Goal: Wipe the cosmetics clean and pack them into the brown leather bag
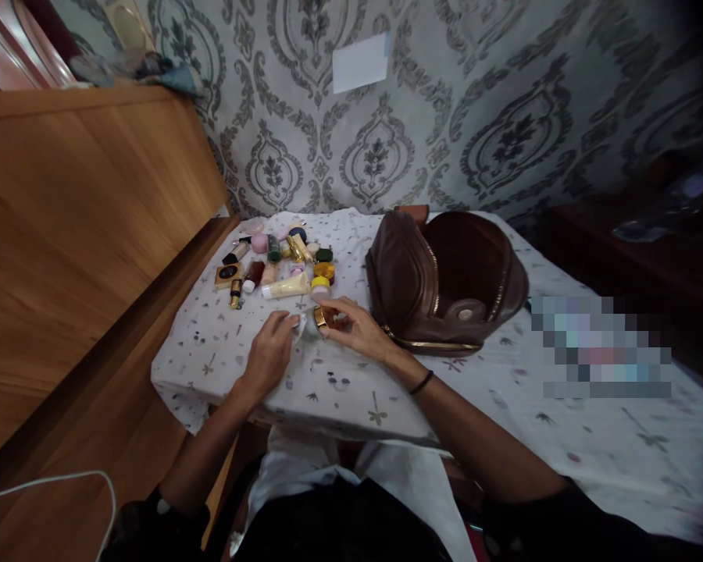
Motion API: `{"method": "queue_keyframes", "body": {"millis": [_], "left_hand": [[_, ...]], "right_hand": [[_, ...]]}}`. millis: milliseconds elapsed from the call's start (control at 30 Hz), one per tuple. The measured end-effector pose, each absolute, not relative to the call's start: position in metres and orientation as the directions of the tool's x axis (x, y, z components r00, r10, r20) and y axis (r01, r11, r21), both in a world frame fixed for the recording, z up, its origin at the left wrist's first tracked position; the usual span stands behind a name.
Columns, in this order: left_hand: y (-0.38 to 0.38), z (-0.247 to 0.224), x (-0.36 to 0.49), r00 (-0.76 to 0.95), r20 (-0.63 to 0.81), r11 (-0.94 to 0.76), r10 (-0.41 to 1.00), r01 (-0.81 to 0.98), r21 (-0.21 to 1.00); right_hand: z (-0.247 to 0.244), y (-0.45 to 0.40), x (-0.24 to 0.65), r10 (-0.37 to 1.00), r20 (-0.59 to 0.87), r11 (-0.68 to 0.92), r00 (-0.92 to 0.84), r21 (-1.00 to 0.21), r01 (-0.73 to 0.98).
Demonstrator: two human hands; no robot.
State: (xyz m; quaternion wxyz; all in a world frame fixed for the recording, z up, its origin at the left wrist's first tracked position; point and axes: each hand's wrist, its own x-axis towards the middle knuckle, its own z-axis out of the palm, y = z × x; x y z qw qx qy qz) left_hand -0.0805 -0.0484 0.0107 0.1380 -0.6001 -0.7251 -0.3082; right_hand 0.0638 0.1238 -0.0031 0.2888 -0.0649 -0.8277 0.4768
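Note:
My right hand (355, 329) is closed around a small jar with a shiny gold lid (320, 316), tilted on its side just above the cloth. Close by on the left, my left hand (272, 347) pinches a small, crumpled-looking whitish piece (298, 326); its kind is too small to make out. Just beyond the hands lie a cream tube with a white cap (287, 286) and a yellow-lidded jar (319, 286). Around these are a dark red bottle with a white cap (253, 276), a small gold-and-black bottle (235, 294) and several other cosmetics.
A brown leather bag (404, 273) stands unzipped on the right of the patterned white tablecloth (211, 363). A wooden cabinet (94, 172) borders the left side, and a papered wall (375, 148) rises behind. A blurred-out patch (601, 347) covers something at right.

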Motion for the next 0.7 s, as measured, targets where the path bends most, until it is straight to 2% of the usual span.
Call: {"method": "queue_keyframes", "body": {"millis": [233,500,600,700], "left_hand": [[-0.048,0.009,-0.08,-0.252,0.576,0.102,0.778,0.955,0.279],[-0.047,0.007,-0.065,-0.075,0.635,0.057,0.769,0.997,0.05],[-0.048,0.009,-0.07,-0.114,0.621,0.091,0.776,0.994,0.068],[-0.05,0.012,-0.077,-0.173,0.615,0.132,0.769,0.985,0.113]], "right_hand": [[-0.003,0.128,0.065,0.332,0.397,0.515,-0.855,-0.836,-0.188],[-0.009,0.126,0.061,0.49,0.386,0.481,-0.782,-0.868,-0.127],[-0.014,0.121,0.057,0.542,0.336,0.427,-0.77,-0.9,-0.091],[-0.015,0.114,0.054,0.538,0.253,0.329,-0.804,-0.941,-0.077]]}}
